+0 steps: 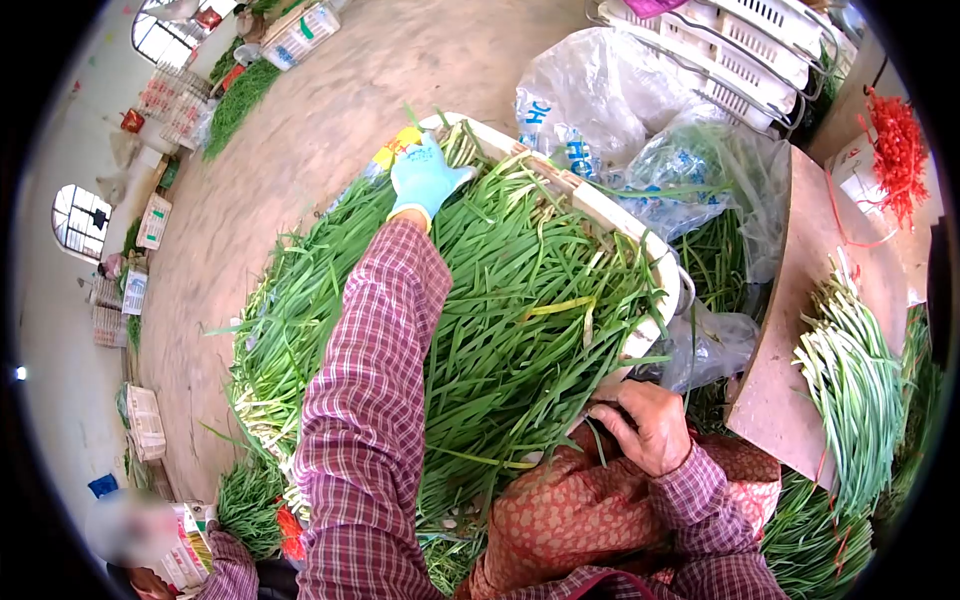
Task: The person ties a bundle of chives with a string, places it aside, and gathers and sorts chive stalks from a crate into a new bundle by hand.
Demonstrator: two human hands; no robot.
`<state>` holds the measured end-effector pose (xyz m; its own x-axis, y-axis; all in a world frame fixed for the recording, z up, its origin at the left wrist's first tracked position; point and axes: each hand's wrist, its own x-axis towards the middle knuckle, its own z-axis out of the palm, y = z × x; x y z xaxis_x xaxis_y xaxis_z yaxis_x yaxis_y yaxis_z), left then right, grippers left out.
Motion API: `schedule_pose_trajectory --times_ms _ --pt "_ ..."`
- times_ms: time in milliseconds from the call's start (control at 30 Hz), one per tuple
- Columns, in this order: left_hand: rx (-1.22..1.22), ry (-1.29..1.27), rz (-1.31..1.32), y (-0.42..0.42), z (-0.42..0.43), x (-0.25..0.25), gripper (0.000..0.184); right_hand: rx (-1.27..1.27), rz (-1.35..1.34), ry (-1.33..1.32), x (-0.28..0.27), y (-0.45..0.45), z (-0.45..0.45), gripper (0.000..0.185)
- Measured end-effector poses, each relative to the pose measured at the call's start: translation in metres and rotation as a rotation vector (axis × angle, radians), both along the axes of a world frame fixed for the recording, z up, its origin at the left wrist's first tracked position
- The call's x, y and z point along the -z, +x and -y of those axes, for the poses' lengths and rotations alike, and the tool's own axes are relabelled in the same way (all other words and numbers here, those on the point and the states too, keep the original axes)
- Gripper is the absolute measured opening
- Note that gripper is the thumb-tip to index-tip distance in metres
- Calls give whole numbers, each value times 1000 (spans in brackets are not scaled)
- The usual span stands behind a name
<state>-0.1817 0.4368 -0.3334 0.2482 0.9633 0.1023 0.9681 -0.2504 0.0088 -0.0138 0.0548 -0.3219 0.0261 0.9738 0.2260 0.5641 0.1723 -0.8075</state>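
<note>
A wide white crate (658, 268) is heaped with long green chives (520, 330), their pale ends towards its sides. My left hand (425, 180), in a light blue glove, reaches across the heap to the far rim. Its thumb sticks out to the right over the pale stalks, and its fingertips are partly hidden. My right hand (650, 422) is bare and rests by the crate's near right corner, above the red patterned apron (560, 500). Its fingers are curled; whatever they hold is hidden.
Clear plastic bags (590, 95) lie beyond the crate, near stacked white baskets (720, 50). On the right, a board (800, 300) carries a chive bundle (855, 390) beside red ties (890, 160). Another person's sleeve (232, 565) shows at lower left.
</note>
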Motion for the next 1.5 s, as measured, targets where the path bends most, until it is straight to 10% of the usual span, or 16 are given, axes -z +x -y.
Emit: schedule_pose_trajectory --times_ms 433,733,900,1267,1400,1500 --pt "18 -56 -215 -5 -13 3 69 1 11 -15 1 2 -3 13" --pt "-2 -44 191 -39 -25 3 82 5 22 -7 -6 5 -5 12" --pt "222 -303 1071 -76 3 -35 39 102 -2 63 -36 18 -15 15" --pt "384 -337 1303 -123 108 -123 45 -68 -58 283 -63 -54 -193 111" --pt "389 -391 1291 -117 116 -109 55 -199 -141 130 -57 -99 -237 119" --pt "467 -418 1160 -107 127 -103 65 -321 -737 142 -52 -131 -241 116"
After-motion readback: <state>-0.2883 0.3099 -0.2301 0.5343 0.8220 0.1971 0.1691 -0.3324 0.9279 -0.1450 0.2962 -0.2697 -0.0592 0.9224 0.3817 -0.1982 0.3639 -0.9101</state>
